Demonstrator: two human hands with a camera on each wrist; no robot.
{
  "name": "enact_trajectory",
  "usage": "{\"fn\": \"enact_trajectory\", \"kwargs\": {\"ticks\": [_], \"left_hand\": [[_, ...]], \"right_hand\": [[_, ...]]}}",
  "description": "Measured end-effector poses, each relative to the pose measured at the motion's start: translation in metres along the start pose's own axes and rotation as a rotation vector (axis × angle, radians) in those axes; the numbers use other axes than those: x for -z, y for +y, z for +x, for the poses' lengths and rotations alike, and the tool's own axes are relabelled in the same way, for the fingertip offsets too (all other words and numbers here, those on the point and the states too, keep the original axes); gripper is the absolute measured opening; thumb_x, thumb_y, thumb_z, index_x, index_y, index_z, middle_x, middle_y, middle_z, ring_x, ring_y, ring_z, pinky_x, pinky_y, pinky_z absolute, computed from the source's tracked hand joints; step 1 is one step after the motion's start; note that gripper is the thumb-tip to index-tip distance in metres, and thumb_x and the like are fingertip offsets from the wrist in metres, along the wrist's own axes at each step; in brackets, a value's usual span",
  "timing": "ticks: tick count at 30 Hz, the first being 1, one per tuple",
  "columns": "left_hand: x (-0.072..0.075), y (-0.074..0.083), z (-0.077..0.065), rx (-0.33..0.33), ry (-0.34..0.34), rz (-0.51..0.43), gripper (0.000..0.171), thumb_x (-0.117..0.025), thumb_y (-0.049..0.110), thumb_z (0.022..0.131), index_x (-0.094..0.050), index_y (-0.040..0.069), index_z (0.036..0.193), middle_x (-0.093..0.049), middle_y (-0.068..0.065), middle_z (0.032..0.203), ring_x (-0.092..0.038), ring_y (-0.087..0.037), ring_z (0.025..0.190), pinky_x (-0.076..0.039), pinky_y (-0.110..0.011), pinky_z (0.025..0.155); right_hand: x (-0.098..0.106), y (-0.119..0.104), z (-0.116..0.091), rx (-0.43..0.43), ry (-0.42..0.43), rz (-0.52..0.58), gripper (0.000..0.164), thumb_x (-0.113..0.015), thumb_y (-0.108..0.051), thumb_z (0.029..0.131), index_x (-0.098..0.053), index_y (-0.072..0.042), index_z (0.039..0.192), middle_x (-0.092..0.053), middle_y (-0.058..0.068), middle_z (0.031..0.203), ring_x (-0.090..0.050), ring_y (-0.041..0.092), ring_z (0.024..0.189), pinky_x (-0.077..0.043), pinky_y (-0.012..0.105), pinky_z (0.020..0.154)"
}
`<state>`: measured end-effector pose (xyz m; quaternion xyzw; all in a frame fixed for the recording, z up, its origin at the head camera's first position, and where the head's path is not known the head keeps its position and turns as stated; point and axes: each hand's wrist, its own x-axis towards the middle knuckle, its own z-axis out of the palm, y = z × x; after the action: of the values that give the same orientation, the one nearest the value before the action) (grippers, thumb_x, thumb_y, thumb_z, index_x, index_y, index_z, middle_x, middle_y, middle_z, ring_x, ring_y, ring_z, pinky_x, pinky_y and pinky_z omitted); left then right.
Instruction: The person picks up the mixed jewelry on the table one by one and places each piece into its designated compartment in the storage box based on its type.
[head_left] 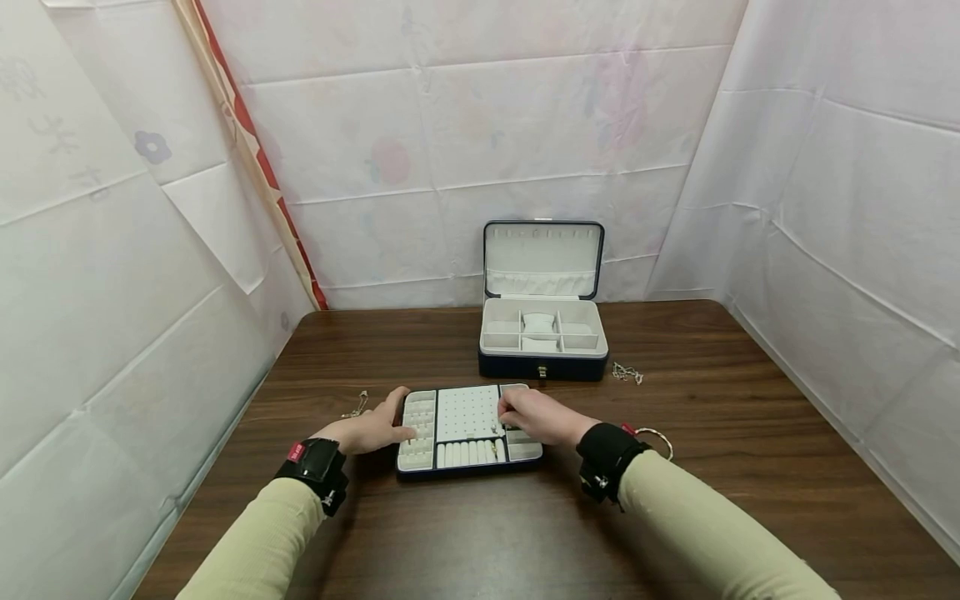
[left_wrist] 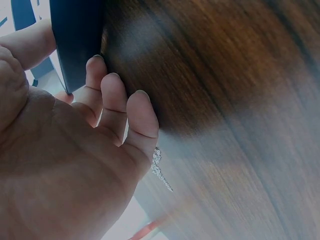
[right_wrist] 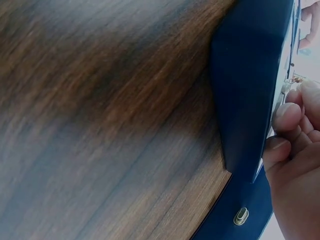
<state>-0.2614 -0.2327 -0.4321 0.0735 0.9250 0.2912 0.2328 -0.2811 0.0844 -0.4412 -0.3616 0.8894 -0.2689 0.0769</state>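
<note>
A dark-blue jewelry tray with a white lining lies on the table. It has small compartments at the left, a dotted earring panel in the middle and ring rolls in front. My left hand holds its left edge, thumb over the rim and fingers along the side wall. Over the panel's right side, my right hand has its fingertips pinched together at a small silvery piece of jewelry, largely covered by the fingers. A gold-toned piece sits at the ring rolls.
Behind the tray stands an open dark-blue jewelry box with white compartments and a raised lid. A silvery chain lies to its right. Another chain lies beyond my left hand. White cloth hangs around the wooden table.
</note>
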Motion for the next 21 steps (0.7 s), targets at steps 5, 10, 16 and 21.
{"fn": "enact_trajectory", "kwargs": {"ticks": [5, 10, 16, 21], "left_hand": [[-0.0006, -0.0003, 0.0002, -0.003, -0.002, -0.004, 0.092, -0.064, 0.038, 0.101, -0.004, 0.005, 0.163, -0.014, -0.03, 0.166, -0.017, -0.056, 0.149, -0.022, -0.069, 0.114], [-0.0015, -0.001, 0.0009, -0.005, -0.003, -0.007, 0.092, -0.064, 0.037, 0.101, -0.004, 0.005, 0.163, -0.015, -0.031, 0.165, -0.018, -0.055, 0.149, -0.023, -0.069, 0.115], [-0.0018, -0.0018, 0.0015, -0.002, 0.001, 0.0, 0.091, -0.064, 0.036, 0.101, -0.005, 0.005, 0.163, -0.015, -0.031, 0.165, -0.02, -0.054, 0.148, -0.025, -0.068, 0.114], [-0.0015, -0.0023, 0.0017, -0.012, -0.005, -0.013, 0.092, -0.064, 0.036, 0.101, -0.004, 0.004, 0.163, -0.013, -0.032, 0.165, -0.017, -0.055, 0.149, -0.022, -0.069, 0.115]], "right_hand": [[0.0002, -0.0012, 0.0005, -0.007, -0.007, 0.0, 0.009, -0.057, -0.009, 0.105, -0.061, -0.009, 0.098, -0.052, -0.004, 0.084, -0.047, 0.01, 0.076, -0.042, 0.027, 0.07], [0.0, -0.0019, 0.0014, -0.011, -0.016, -0.005, 0.009, -0.056, -0.01, 0.105, -0.061, -0.01, 0.098, -0.053, -0.004, 0.086, -0.047, 0.01, 0.077, -0.042, 0.027, 0.072], [0.0002, -0.0029, 0.0036, -0.027, -0.023, -0.002, 0.009, -0.056, -0.009, 0.105, -0.061, -0.009, 0.097, -0.053, -0.004, 0.085, -0.047, 0.011, 0.076, -0.042, 0.028, 0.071], [-0.0003, -0.0041, 0.0036, -0.031, -0.022, -0.003, 0.01, -0.056, -0.008, 0.105, -0.062, -0.009, 0.096, -0.052, -0.004, 0.084, -0.046, 0.011, 0.075, -0.041, 0.028, 0.07]]}}
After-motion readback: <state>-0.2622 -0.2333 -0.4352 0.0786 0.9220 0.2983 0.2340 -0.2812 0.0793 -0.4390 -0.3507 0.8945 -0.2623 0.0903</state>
